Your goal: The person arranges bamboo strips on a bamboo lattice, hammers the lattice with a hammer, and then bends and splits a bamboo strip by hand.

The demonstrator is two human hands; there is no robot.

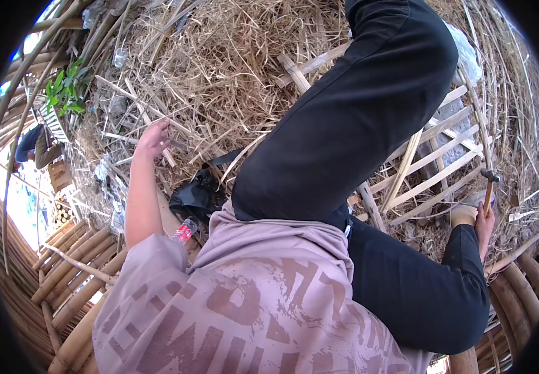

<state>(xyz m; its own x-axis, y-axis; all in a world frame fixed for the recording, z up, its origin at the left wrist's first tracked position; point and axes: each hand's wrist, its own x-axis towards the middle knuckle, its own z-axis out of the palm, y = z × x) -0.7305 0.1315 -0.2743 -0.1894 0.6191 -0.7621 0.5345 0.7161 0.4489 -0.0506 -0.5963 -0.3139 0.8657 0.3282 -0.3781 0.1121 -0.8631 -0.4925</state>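
On the left side, my left hand (153, 138) is raised over the straw with its fingers loosely bent and nothing visible in them. Thin split bamboo strips (133, 98) lie just beyond it. Far to the right, my right hand (484, 225) is closed round the wooden handle of a hammer (489, 182), whose dark metal head points away from me. Beside that hand is my foot (464, 214). A lattice of split bamboo slats (434, 168) lies between my legs, partly hidden under my raised knee.
A black bag (197, 194) and a bottle with a red label (185, 230) lie by my left hip. Bamboo poles (82, 268) line the lower left. Another person (38, 146) is at the far left near a cardboard box (60, 175). Dry straw (219, 68) covers the ground.
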